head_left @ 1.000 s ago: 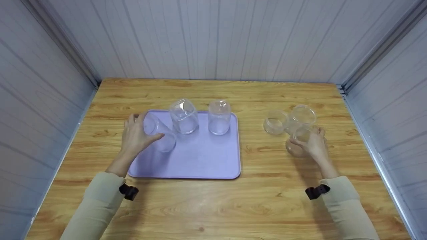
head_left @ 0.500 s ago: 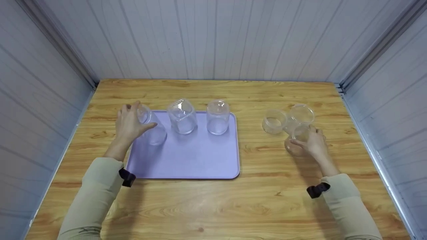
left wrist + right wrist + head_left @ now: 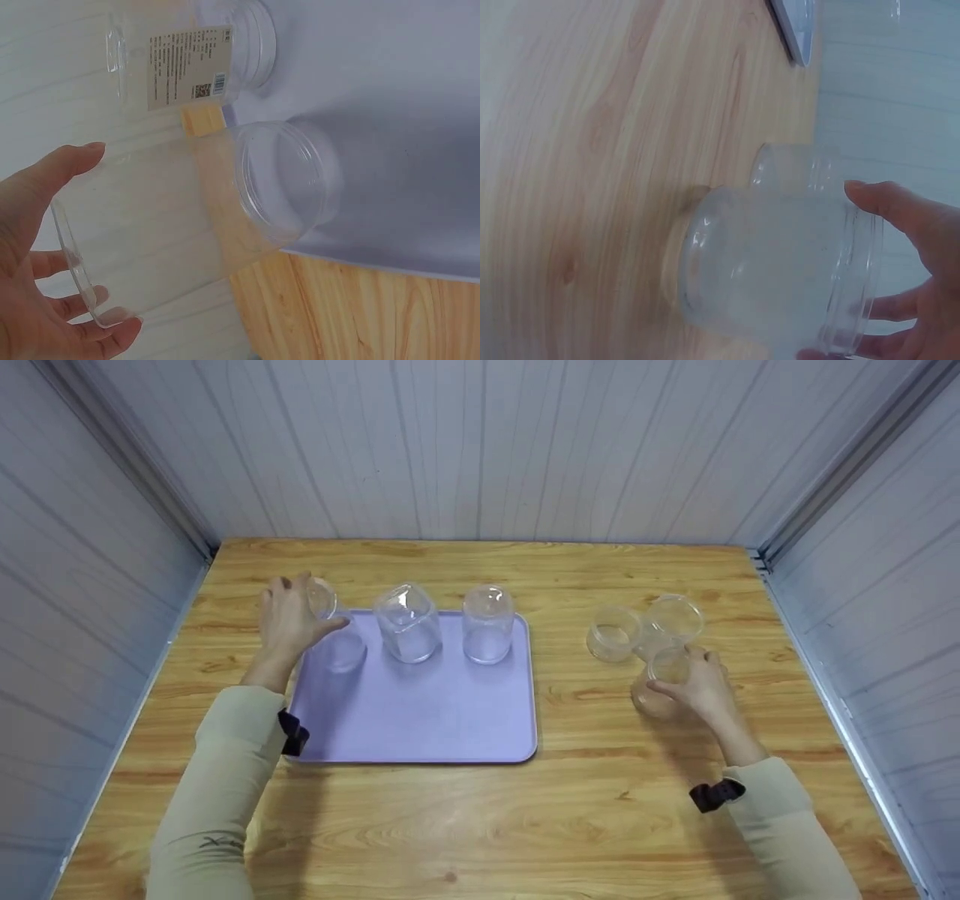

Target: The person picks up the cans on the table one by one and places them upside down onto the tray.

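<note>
My left hand (image 3: 289,619) grips a clear plastic jar (image 3: 165,217) by its base end, thumb on one side and fingers on the other. That jar is upside down, its rimmed mouth over the back left corner of the lilac tray (image 3: 420,735); I cannot tell if the rim touches. Two more clear jars stand inverted along the tray's back, one in the middle (image 3: 409,630) and one to the right (image 3: 488,630). On the right, my right hand (image 3: 701,686) holds an upright clear jar (image 3: 772,262) near its rim, low over or on the wood.
Behind the right-hand jar, two other clear containers, a short one (image 3: 613,636) and a taller jar (image 3: 675,619), stand close together on the wooden table (image 3: 585,825). A pale panel wall (image 3: 480,450) rises behind, with side walls at both ends.
My left hand has carried its jar left and back to the tray's corner, turning it more upright. The right hand and its jar have shifted slightly left.
</note>
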A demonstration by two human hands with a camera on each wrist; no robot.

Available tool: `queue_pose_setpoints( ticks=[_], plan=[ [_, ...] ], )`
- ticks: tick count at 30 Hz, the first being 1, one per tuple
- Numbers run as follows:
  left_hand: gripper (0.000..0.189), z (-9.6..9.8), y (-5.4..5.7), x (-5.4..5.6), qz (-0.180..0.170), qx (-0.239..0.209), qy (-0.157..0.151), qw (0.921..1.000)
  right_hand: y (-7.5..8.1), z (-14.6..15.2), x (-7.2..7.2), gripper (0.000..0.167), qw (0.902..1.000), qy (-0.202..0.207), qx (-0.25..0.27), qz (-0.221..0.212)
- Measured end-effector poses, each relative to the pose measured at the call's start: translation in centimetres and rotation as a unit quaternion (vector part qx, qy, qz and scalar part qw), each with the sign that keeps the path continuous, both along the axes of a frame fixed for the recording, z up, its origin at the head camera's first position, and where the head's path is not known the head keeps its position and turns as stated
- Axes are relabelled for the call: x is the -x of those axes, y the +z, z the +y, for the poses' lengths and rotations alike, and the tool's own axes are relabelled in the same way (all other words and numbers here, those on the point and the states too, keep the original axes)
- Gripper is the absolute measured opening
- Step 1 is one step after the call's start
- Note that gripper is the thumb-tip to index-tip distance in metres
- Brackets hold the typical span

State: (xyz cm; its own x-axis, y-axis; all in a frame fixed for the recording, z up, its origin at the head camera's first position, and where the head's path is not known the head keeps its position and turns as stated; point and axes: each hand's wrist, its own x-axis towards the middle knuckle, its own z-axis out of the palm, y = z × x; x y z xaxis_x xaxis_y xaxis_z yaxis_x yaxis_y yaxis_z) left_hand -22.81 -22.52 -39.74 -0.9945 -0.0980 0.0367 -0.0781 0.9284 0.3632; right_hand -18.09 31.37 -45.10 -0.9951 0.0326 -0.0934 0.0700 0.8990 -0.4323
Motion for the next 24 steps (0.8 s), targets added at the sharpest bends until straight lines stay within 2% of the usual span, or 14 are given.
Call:
queue_pose_setpoints(
  ticks=[4, 8, 15, 24],
  plan=[
    [0.089, 0.0, 0.0, 0.4, -0.001, 0.004, 0.008, 1.0000, 0.4, -0.4, -0.5, 0.093, 0.9998, 0.015, -0.005, 0.008],
    [0.090, 0.2, -0.1, 1.0, -0.013, 0.003, 0.022, 0.9997, 0.9, -1.1, -1.1, 0.095, 0.9999, 0.012, 0.001, 0.007],
    [0.091, 0.6, -0.3, 1.9, -0.037, -0.004, 0.043, 0.9984, 1.3, -2.7, -2.0, 0.094, 0.9991, 0.015, 0.039, 0.009],
    [0.092, 0.9, -0.4, 2.7, -0.054, 0.007, 0.047, 0.9974, 1.5, -4.9, -2.9, 0.091, 0.9939, 0.019, 0.094, 0.055]
  ],
)
